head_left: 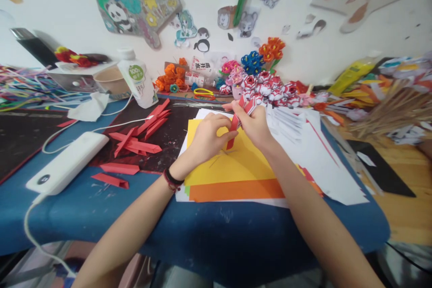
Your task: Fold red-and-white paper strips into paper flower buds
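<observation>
Over a yellow sheet (251, 162), my right hand (254, 126) is closed around folded red paper (233, 129) that shows white edges at its top. The fingers of my left hand (214, 135) are bent in a pinch at the left side of the same red paper, whose lower end hangs toward the sheet. An orange strip (236, 190) lies along the sheet's near edge, with white paper (324, 162) beneath and to the right. Several folded red paper pieces (135, 144) lie in a loose pile left of my left hand.
A white power bank (67, 162) with a cable lies at the left on the blue table (216, 220). A white bottle (137, 78) and red-white paper flowers (270, 87) stand along the back. Thin brown sticks (381, 108) are at the right.
</observation>
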